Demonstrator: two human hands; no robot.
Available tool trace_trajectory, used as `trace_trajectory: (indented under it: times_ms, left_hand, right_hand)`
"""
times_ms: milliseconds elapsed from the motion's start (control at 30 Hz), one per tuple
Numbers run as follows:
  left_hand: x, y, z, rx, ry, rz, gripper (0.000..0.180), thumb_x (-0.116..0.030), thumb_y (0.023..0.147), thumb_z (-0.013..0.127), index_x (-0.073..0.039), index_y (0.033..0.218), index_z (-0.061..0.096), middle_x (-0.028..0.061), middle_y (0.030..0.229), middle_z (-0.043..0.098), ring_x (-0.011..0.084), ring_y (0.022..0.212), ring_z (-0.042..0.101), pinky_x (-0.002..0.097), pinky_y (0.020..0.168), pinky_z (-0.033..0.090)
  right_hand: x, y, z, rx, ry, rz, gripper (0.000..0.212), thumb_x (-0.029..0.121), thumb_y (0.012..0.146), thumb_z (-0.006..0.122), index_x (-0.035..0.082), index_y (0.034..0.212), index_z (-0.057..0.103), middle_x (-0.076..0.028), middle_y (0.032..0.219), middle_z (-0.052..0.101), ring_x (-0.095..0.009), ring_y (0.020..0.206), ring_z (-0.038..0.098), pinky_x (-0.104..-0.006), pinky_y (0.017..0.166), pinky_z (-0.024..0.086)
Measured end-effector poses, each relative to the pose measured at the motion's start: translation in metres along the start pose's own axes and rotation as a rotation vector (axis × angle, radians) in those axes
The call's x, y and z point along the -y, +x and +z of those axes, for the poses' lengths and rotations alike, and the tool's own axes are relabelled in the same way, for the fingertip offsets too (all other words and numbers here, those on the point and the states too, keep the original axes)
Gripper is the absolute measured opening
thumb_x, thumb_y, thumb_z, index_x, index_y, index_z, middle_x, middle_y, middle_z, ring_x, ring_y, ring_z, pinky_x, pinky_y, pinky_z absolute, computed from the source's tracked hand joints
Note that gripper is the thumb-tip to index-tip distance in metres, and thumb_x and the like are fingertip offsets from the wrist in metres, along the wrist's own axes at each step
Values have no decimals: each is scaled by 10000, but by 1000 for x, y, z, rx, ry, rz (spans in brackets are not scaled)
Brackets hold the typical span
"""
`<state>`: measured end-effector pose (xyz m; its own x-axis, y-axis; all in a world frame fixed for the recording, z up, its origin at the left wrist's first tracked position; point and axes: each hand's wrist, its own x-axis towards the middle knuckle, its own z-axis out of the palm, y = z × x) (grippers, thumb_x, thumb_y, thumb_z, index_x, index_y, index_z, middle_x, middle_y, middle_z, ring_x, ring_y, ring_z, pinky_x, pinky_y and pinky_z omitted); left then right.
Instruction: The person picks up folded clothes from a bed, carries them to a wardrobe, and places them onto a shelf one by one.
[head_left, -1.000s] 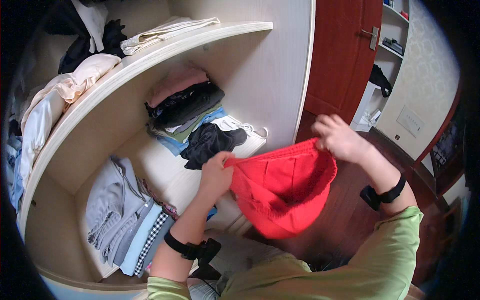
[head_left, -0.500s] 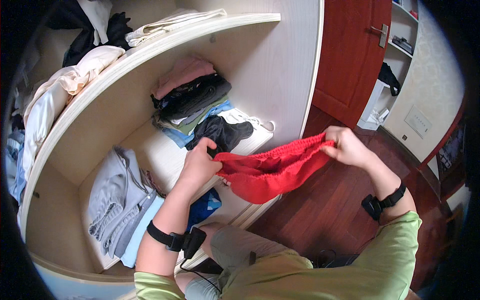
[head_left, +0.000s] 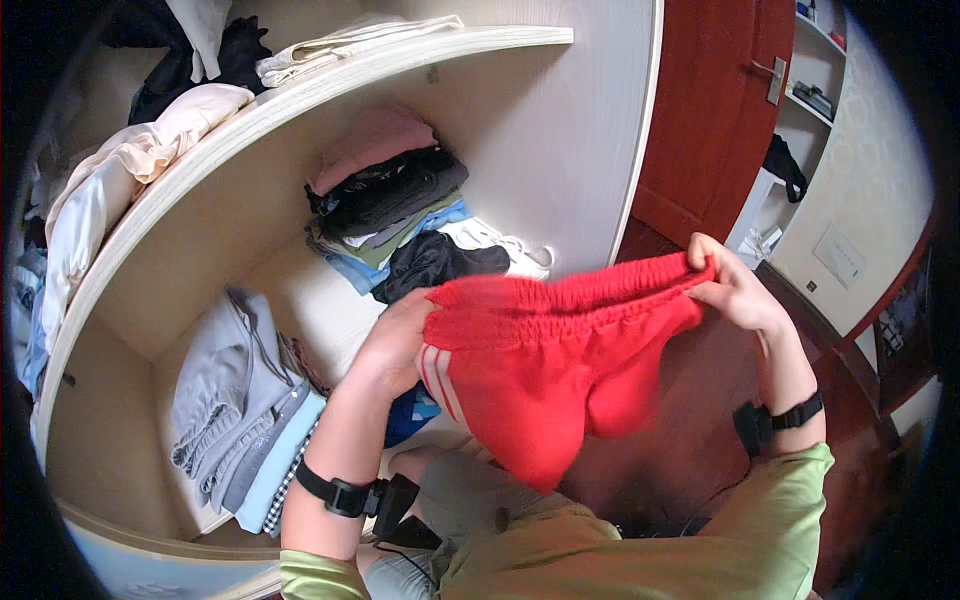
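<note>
Red shorts (head_left: 545,370) with white side stripes hung stretched by their gathered waistband at centre, left hand (head_left: 395,345) pinching the nine o'clock end, right hand (head_left: 735,290) pinching the two o'clock end.

Counting what's showing here: two hands, the left hand (head_left: 395,345) and right hand (head_left: 735,295), both gripping one pair of red shorts (head_left: 550,370) stretched between them. Two black wrist straps are sitting on the forearms, one behind each hand. Just past the left hand, two stacks of folded clothes are lying on the lower shelf: a mixed pile (head_left: 390,200) above it and a grey pile (head_left: 235,400) off to its left. One red door (head_left: 715,110) is standing beyond the right hand.
</note>
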<state>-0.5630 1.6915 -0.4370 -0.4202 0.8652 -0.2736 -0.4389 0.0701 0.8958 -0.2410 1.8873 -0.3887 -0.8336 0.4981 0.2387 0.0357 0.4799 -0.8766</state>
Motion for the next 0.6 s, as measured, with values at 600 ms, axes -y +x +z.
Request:
trace_trajectory:
  times_ms: [600]
  left_hand:
    - [-18,-12,14,86,155,-2,211,-9,826,426,-57,1027,469,50,903,556,129,805,546,274,738,473]
  right_hand:
    - [-15,5,7,230,527,234,547,-5,737,645,-16,1242,434,-50,1133,561,-110,1015,521,-252,923,398]
